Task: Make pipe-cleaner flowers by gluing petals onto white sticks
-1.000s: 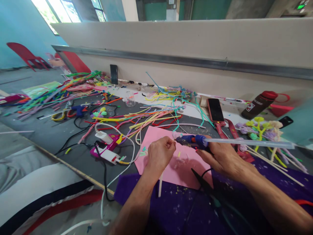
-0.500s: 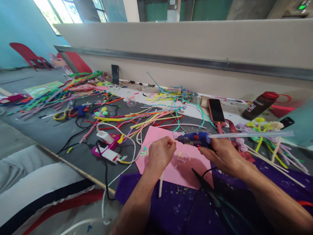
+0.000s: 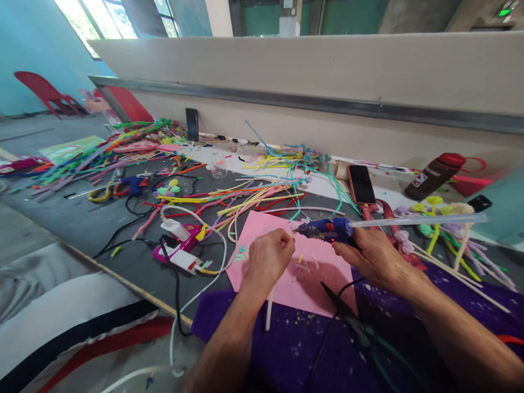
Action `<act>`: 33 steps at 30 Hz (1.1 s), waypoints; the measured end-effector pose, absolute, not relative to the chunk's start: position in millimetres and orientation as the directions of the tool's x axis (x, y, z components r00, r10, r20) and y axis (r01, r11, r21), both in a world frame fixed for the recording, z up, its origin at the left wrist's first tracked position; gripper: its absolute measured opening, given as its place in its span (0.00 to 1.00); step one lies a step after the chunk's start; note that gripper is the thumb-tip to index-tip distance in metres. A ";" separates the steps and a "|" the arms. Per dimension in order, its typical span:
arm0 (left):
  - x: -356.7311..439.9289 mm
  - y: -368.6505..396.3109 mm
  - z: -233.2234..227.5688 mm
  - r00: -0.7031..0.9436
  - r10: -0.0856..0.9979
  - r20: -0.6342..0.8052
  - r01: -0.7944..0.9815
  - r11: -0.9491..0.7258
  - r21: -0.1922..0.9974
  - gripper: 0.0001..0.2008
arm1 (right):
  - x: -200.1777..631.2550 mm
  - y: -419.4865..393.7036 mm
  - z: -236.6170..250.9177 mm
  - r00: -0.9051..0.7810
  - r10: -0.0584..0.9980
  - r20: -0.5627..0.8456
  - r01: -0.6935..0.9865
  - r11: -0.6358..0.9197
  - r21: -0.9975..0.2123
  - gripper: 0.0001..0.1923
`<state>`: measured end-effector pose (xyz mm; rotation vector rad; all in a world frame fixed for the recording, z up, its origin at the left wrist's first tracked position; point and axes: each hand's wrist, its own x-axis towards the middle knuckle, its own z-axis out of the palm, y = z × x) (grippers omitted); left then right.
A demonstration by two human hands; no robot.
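Note:
My left hand [image 3: 270,254] is closed in a pinch over a pink sheet [image 3: 254,229]. A pale pipe cleaner [image 3: 269,312] hangs down below it, and its upper part is hidden by the hand. At the fingertips shows a small lilac fuzzy piece [image 3: 295,225]. My right hand [image 3: 370,256] grips a blue hot glue gun [image 3: 327,229], its nozzle pointing left at the lilac piece, close to my left fingers. A long clear glue stick [image 3: 421,220] sticks out of the gun's back. Scissors [image 3: 347,314] lie below the hands, on purple cloth [image 3: 221,314].
Pipe cleaners [image 3: 245,199] spread behind the sheet. To the left lie a pink power strip [image 3: 180,248] with chargers and cables, and another glue gun [image 3: 135,184]. A phone [image 3: 361,184], a dark bottle [image 3: 434,176] and fuzzy flowers [image 3: 436,210] are at the right.
My right hand and the glue gun have shifted very slightly, with the glue stick's rear end a little higher. My left hand stays in place.

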<state>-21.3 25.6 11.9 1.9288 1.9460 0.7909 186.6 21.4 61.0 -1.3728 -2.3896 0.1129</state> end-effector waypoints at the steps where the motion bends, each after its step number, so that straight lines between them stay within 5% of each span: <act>1: -21.5 25.6 12.0 -0.062 0.983 0.174 0.826 -0.047 0.562 0.10 | 186.8 21.4 60.9 -0.449 0.846 0.287 0.816 0.519 -0.252 0.10; 12: -21.4 26.4 13.1 -0.075 0.982 0.173 0.823 -0.037 0.567 0.10 | 187.3 21.5 60.1 -0.446 0.834 0.323 0.796 0.535 -0.283 0.11; 18: -25.1 27.4 16.2 -0.120 0.976 0.181 0.738 -0.034 0.674 0.10 | 194.5 26.0 64.5 -0.284 0.927 0.243 0.683 0.374 -0.628 0.15; 24: -29.7 27.6 19.5 -0.064 0.994 0.084 0.445 -0.047 0.895 0.12 | 203.7 66.9 36.2 -0.201 0.979 -0.046 0.317 0.021 -0.948 0.18; 27: -29.3 27.4 20.1 -0.019 0.997 0.074 0.347 -0.063 0.936 0.13 | 203.9 84.2 11.1 -0.240 0.952 -0.189 0.349 -0.097 -0.932 0.21; 33: -26.9 25.4 23.5 0.020 1.000 0.016 0.255 -0.021 0.967 0.12 | 202.3 91.5 -11.6 -0.299 0.925 -0.236 0.529 -0.045 -0.847 0.22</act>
